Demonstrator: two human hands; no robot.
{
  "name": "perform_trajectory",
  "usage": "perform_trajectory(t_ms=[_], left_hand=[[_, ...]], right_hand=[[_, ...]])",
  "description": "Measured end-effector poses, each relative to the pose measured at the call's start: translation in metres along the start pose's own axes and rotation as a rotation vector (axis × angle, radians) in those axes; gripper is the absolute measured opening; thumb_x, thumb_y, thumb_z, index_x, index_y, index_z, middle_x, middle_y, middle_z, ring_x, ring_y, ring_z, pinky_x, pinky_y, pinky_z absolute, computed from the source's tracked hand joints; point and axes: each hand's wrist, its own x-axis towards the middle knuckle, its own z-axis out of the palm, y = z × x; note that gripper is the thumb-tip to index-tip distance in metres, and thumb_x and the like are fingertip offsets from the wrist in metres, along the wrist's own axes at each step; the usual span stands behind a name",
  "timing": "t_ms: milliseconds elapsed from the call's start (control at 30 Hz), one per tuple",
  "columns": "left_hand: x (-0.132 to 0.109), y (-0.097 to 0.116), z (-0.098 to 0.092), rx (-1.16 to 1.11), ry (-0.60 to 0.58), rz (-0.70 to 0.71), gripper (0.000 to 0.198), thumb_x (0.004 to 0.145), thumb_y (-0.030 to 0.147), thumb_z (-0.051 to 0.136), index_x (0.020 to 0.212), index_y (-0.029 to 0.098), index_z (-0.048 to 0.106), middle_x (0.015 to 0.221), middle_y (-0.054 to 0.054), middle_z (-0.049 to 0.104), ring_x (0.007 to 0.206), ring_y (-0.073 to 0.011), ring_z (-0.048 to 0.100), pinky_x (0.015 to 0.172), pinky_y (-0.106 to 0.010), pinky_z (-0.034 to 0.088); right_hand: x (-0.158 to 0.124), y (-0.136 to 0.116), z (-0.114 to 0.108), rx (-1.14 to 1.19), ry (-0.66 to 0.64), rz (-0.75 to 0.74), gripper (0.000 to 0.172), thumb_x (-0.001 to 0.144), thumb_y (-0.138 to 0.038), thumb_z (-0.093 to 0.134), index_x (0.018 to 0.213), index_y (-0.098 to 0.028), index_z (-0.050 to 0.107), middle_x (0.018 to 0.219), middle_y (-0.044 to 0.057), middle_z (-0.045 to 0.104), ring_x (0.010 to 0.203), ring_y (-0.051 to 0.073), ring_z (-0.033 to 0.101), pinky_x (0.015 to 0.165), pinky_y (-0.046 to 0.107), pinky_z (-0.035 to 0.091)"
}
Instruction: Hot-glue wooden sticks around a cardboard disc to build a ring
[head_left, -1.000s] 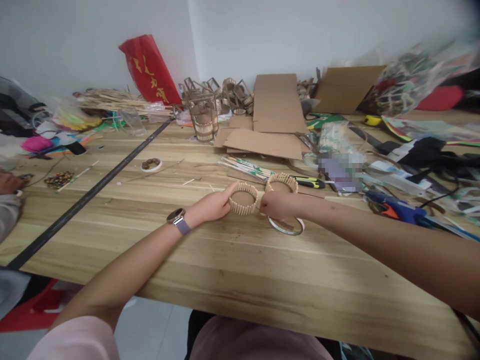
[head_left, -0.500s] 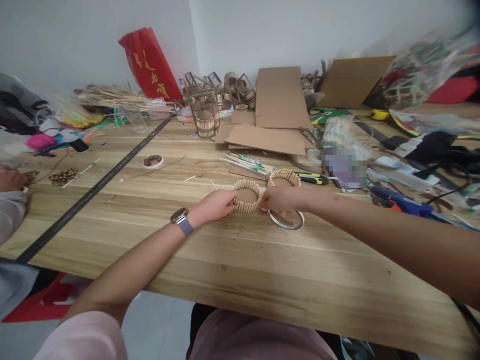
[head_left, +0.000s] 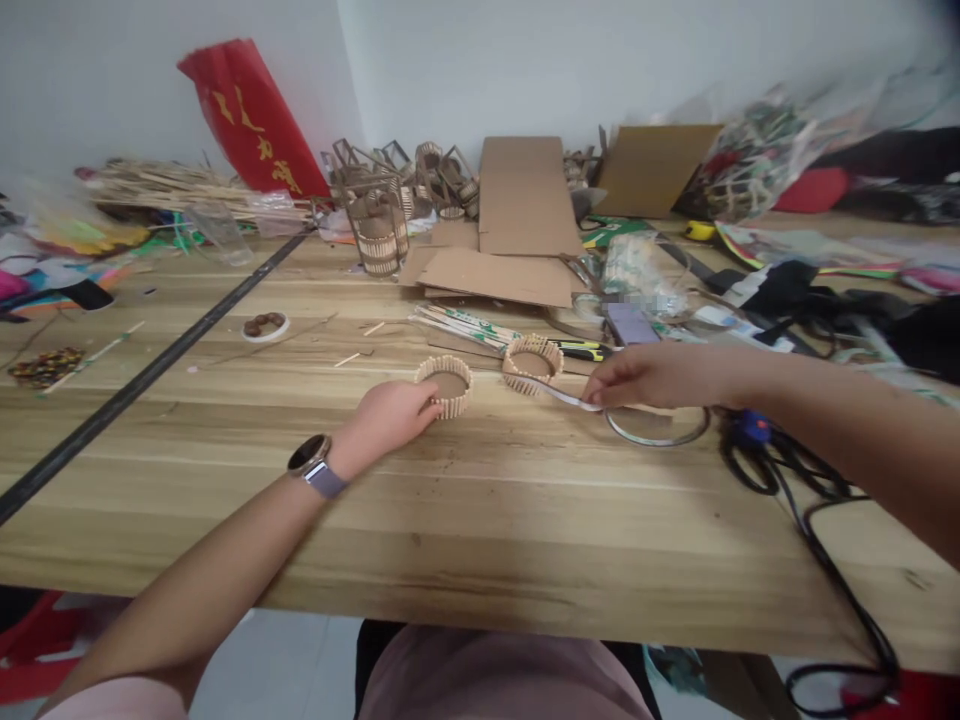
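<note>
My left hand [head_left: 394, 415], with a watch on its wrist, grips the near side of a small round basket [head_left: 444, 388] walled with short upright wooden sticks around a brown base. Just right of it stands a second such stick basket [head_left: 532, 362], touched by neither hand. My right hand [head_left: 626, 378] pinches a thin whitish strip [head_left: 566, 397] whose free end reaches left to the front of the second basket. Below that hand lies a thin loop [head_left: 656, 440], seemingly part of the same strip; the join is hidden.
Behind the baskets lie wrapped sticks [head_left: 469, 328], a yellow-black cutter [head_left: 581, 350] and cardboard sheets [head_left: 495, 275]. A tall stick basket [head_left: 379, 240] stands farther back. A blue tool [head_left: 752, 428] with black cable [head_left: 817, 560] is on the right. A white dish [head_left: 265, 328] holds brown beads.
My right hand has moved right, away from the baskets, drawing the strip out with it. My left hand stays at its basket. The view has shifted to the right.
</note>
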Motion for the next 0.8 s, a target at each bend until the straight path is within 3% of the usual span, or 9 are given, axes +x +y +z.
perform_trajectory(t_ms=[100,200,267,333,367,433,533,700,800], left_hand=[[-0.002,0.009,-0.005,0.017,0.004,-0.065,0.020,0.093,0.039,0.051,0.096,0.022,0.061,0.079,-0.005,0.070,0.073,-0.0240,0.064,0.058,-0.029,0.035],[-0.008,0.036,-0.017,-0.013,0.180,-0.113,0.024,0.094,0.042,0.049,0.100,0.021,0.060,0.083,-0.005,0.069,0.076,-0.0242,0.063,0.063,-0.031,0.040],[-0.012,0.064,-0.025,-0.118,0.363,0.091,0.028,0.097,0.040,0.042,0.098,0.020,0.062,0.094,-0.007,0.068,0.090,-0.0245,0.060,0.077,-0.034,0.043],[-0.013,0.094,-0.032,-0.212,0.434,0.354,0.034,0.098,0.044,0.039,0.102,0.019,0.062,0.109,-0.009,0.065,0.103,-0.0260,0.056,0.089,-0.039,0.042],[-0.013,0.108,-0.034,-0.256,0.385,0.435,0.034,0.098,0.044,0.039,0.107,0.019,0.060,0.114,-0.010,0.063,0.107,-0.0265,0.055,0.092,-0.040,0.041],[-0.014,0.129,-0.039,-0.333,0.179,0.497,0.030,0.098,0.040,0.041,0.104,0.018,0.061,0.103,-0.009,0.067,0.099,-0.0254,0.059,0.086,-0.039,0.044],[-0.018,0.146,-0.043,-0.402,-0.133,0.432,0.031,0.098,0.034,0.041,0.079,0.021,0.062,0.077,-0.004,0.069,0.071,-0.0204,0.062,0.062,-0.032,0.043],[-0.028,0.147,-0.030,-0.330,-0.161,0.411,0.031,0.096,0.033,0.041,0.075,0.020,0.059,0.067,-0.004,0.065,0.058,-0.0186,0.059,0.052,-0.031,0.036],[-0.028,0.144,-0.012,-0.328,-0.246,0.409,0.028,0.096,0.029,0.040,0.077,0.020,0.059,0.071,-0.005,0.068,0.061,-0.0190,0.061,0.052,-0.030,0.035]], right_hand=[[-0.033,0.009,-0.009,0.118,0.010,-0.010,0.027,0.083,-0.036,0.052,0.086,-0.017,0.071,0.086,0.007,0.069,0.079,0.018,0.058,0.074,0.027,0.042],[-0.056,0.005,-0.009,0.109,-0.016,-0.005,0.027,0.082,-0.039,0.053,0.084,-0.019,0.071,0.079,0.005,0.066,0.072,0.017,0.055,0.068,0.026,0.041],[-0.064,-0.001,-0.004,0.093,-0.072,-0.027,0.029,0.081,-0.043,0.052,0.083,-0.020,0.070,0.075,0.003,0.063,0.068,0.016,0.052,0.064,0.026,0.039],[-0.069,-0.008,0.002,0.085,-0.126,-0.053,0.030,0.082,-0.044,0.049,0.082,-0.021,0.069,0.071,0.002,0.059,0.064,0.015,0.049,0.061,0.025,0.038],[-0.072,-0.011,0.006,0.088,-0.152,-0.059,0.031,0.082,-0.045,0.049,0.081,-0.021,0.068,0.068,0.001,0.057,0.062,0.014,0.048,0.060,0.025,0.038],[-0.078,-0.013,0.011,0.102,-0.187,-0.051,0.033,0.083,-0.047,0.047,0.082,-0.022,0.068,0.065,0.001,0.055,0.059,0.014,0.047,0.057,0.025,0.037],[-0.087,-0.009,0.016,0.121,-0.213,-0.025,0.038,0.081,-0.053,0.046,0.083,-0.024,0.069,0.069,0.002,0.058,0.062,0.015,0.050,0.057,0.025,0.039],[-0.078,0.006,0.037,0.228,-0.231,-0.066,0.038,0.081,-0.051,0.047,0.081,-0.020,0.069,0.076,0.002,0.062,0.073,0.018,0.055,0.070,0.026,0.043],[-0.057,0.010,0.057,0.216,-0.277,-0.071,0.033,0.079,-0.043,0.049,0.081,-0.017,0.070,0.072,0.001,0.059,0.070,0.017,0.052,0.068,0.025,0.042]])
